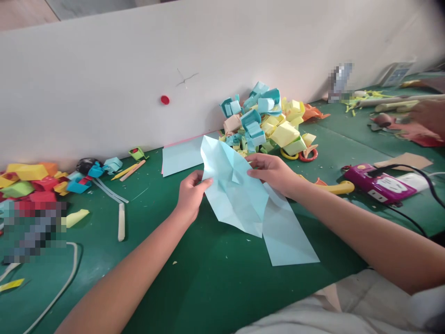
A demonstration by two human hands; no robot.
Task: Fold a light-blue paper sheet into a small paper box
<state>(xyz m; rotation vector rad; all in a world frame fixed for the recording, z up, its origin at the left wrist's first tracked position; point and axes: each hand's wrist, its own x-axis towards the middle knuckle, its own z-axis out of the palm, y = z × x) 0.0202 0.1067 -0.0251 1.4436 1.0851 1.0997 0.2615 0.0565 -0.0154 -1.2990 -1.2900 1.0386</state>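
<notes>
A creased light-blue sheet of paper (231, 190) is held up between my two hands over the green table. My left hand (191, 195) pinches its left edge, thumb on the near face. At the upper right edge, my right hand (269, 171) is closed on the same sheet, its fingers partly behind the paper. Fold lines cross the sheet and its surface bulges unevenly. Beneath its right side lies a flat light-blue strip of paper (288, 236). Behind, another flat blue sheet (182, 155) rests over a pink one by the white wall.
Blue and yellow folded paper pieces (264, 120) are heaped at the wall, with scissors (308, 155) beside them. More colourful folded pieces (31, 181) lie at left. A purple power strip (380, 183) with cables sits right. Another person's hand (429, 118) shows at far right.
</notes>
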